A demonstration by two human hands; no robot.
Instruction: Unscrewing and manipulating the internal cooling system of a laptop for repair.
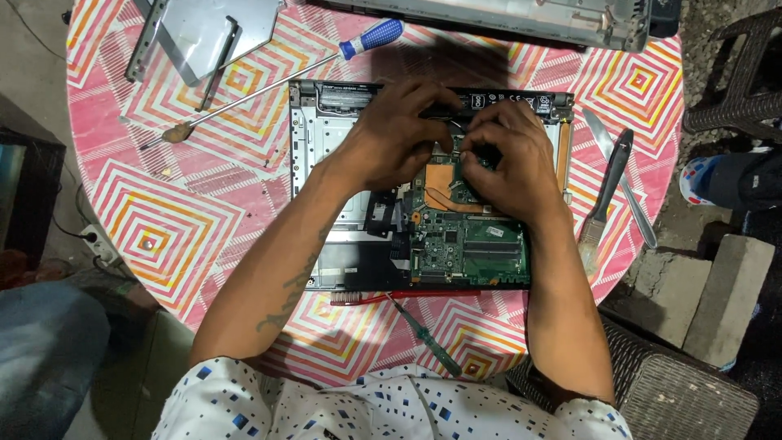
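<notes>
Labels: narrow white rectangular sticker strips with small dark print point(511, 101) on the long black battery bar point(342, 88), far edge of the opened laptop base. Packages, signs, screens: none visible.

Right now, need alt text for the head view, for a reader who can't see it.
Seen from above, a person's left hand and right hand press side by side into an opened laptop chassis, over its green circuit board and copper heat plate. It lies on a round table with a pink and orange diamond pattern. A blue-handled screwdriver and a green-handled one lie nearby.
</notes>
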